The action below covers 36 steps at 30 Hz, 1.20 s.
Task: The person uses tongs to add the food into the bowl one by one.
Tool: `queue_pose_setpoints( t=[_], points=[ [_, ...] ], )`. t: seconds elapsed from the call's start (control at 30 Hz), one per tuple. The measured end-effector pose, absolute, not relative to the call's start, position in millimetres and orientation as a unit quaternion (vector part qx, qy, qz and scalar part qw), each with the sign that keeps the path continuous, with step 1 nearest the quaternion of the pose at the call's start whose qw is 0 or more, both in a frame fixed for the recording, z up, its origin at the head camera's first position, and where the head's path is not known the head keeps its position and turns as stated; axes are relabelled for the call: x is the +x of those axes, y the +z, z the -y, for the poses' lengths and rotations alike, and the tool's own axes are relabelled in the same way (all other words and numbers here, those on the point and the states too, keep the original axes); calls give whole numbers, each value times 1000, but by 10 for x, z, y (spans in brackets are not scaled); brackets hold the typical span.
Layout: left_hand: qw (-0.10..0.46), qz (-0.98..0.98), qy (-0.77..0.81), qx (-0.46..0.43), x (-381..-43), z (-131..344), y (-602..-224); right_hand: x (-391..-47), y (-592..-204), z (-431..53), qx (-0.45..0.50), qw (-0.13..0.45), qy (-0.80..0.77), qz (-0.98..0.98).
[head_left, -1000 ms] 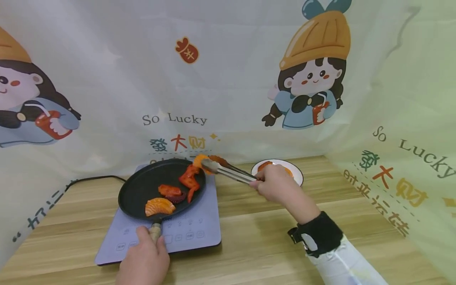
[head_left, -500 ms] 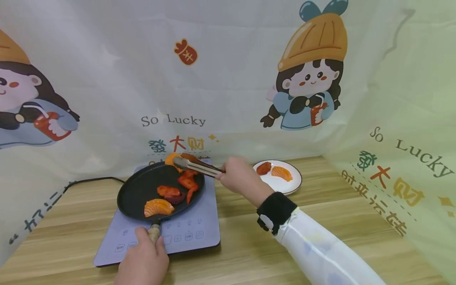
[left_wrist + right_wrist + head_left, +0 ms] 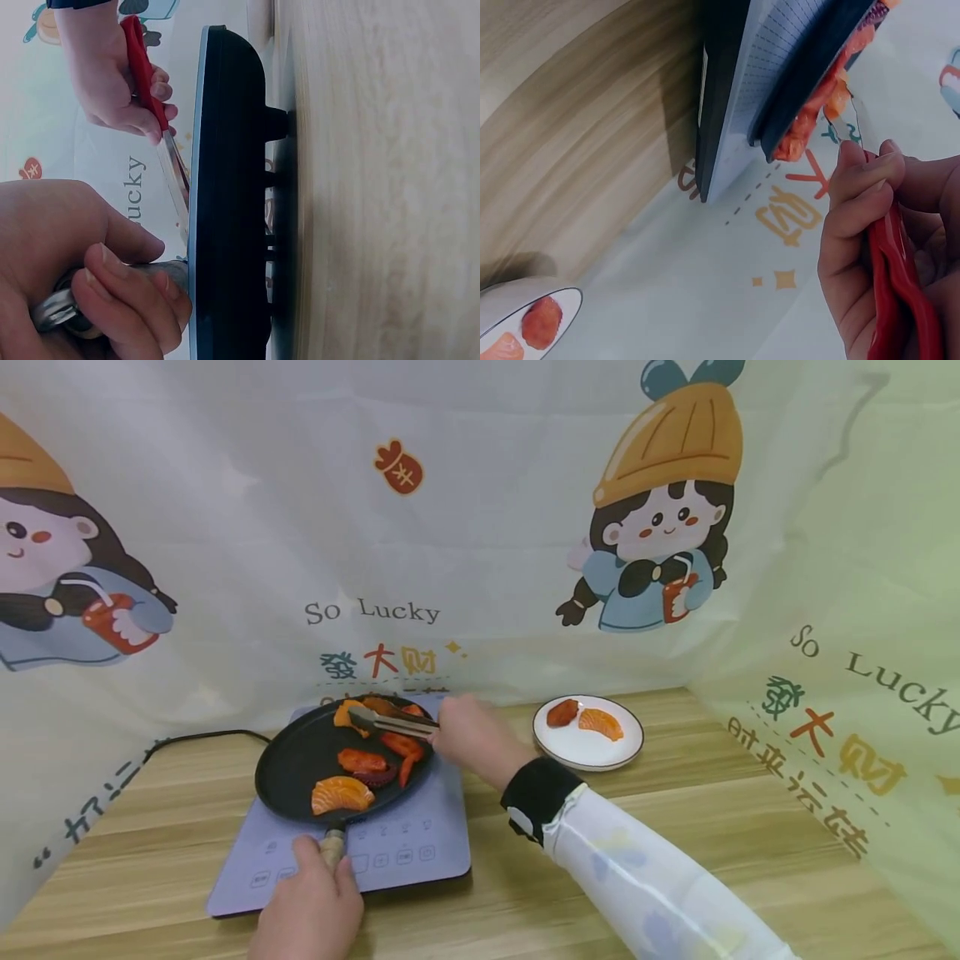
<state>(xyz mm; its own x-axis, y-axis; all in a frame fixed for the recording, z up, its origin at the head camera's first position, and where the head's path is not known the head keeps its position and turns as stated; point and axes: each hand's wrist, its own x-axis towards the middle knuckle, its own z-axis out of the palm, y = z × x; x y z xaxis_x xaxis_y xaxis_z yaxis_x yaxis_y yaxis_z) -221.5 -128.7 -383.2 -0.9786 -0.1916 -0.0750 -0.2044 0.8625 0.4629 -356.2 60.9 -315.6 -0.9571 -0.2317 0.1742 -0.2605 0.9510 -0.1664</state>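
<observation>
In the head view my left hand (image 3: 309,902) grips the wooden handle (image 3: 332,847) of a black frying pan (image 3: 292,768). My right hand (image 3: 476,735) holds tongs (image 3: 397,724) over the pan's far side; their red handles (image 3: 889,262) show in the right wrist view. At the tong tips is an orange salmon slice (image 3: 347,712); whether they still pinch it I cannot tell. Nearer the handle lies another salmon slice (image 3: 342,795). Beside it are a reddish piece (image 3: 360,760) and a dark tentacle-like piece (image 3: 377,777). A red chicken wing (image 3: 405,747) is partly under the tongs.
Under the pan is a pale induction cooker (image 3: 442,852), its black cord (image 3: 202,735) running left. To the right stands a white plate (image 3: 577,752) bearing a brown-red piece (image 3: 562,712) and a salmon slice (image 3: 602,724). A printed cloth (image 3: 495,527) hangs behind the wooden table (image 3: 525,893).
My right hand has carried the tongs and orange slice left from near the plate, then lowered them into the pan's far side. My left hand stays on the handle.
</observation>
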Motion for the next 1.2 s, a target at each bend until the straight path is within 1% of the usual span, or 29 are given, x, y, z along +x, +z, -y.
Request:
queue_pose_setpoints(
  t=[0.27, 0.47, 0.7, 0.9, 1.2],
  points=[
    [7, -964, 247, -102, -2203, 1274, -3830, -3549, -3199, -566, 113, 66, 88, 988],
    [8, -964, 248, -96, -2211, 1264, -3846, -3541, -3225, -593, 110, 56, 115, 986],
    [3, -965, 243, -96, -2211, 1269, -3854, -3483, -3230, -726, 119, 73, 154, 978],
    [4, -965, 243, -98, -2207, 1280, -3852, -3317, -3212, -1057, 118, 56, 206, 970],
    [17, -965, 244, -97, -2211, 1297, -3849, -3134, -3312, -1786, 101, 103, 206, 968]
  ],
)
